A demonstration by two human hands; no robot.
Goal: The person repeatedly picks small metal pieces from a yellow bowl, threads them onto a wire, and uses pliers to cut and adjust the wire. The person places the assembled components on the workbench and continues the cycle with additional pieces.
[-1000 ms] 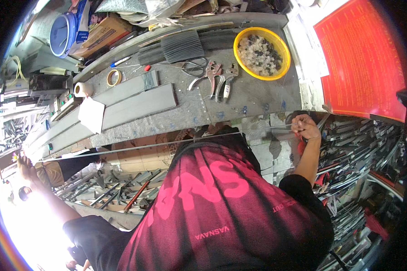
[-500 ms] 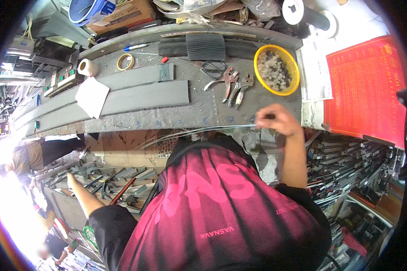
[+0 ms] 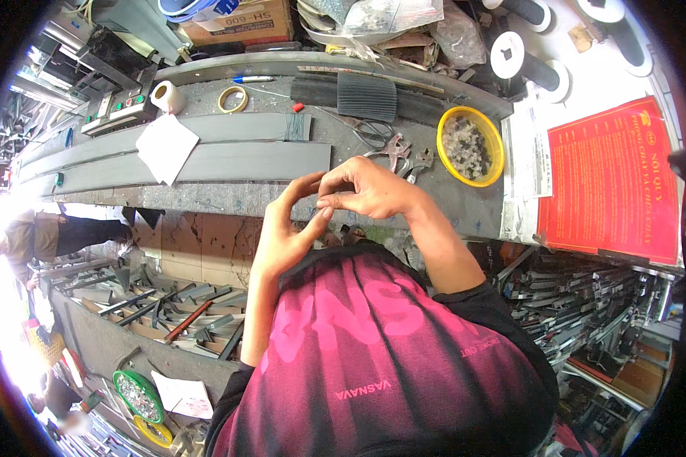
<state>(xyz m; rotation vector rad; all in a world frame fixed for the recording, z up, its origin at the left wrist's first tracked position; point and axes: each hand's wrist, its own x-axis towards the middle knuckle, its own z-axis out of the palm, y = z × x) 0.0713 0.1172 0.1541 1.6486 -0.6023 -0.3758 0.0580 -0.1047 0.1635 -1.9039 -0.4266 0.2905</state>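
Note:
My left hand (image 3: pixel 286 228) and my right hand (image 3: pixel 370 190) meet above the front edge of the grey workbench (image 3: pixel 229 192). Thumb and fingertips pinch together on both hands; what lies between them is too small to make out. Just beyond, two long flat grey strips (image 3: pixel 274 161) lie along the bench, with dark thread wound round the end of the farther one. A white sheet of paper (image 3: pixel 166 148) rests across the strips. Metal hand pliers (image 3: pixel 395 148) lie beyond my right hand, partly hidden by it. A black pleated piece (image 3: pixel 367 96) lies farther back.
A yellow basket (image 3: pixel 501 143) of small translucent pieces stands at the bench's right. A tape roll (image 3: pixel 233 99), pen (image 3: pixel 251 79) and white roll (image 3: pixel 167 97) lie at the back left. Spools (image 3: pixel 530 65) stand at far right. Metal offcuts (image 3: pixel 183 308) fill a bin at left; another person (image 3: pixel 53 232) is beyond.
My left hand has come up from the lower left to the bench edge. My right hand has moved left to meet it. The thin pale strands at my right hand no longer show.

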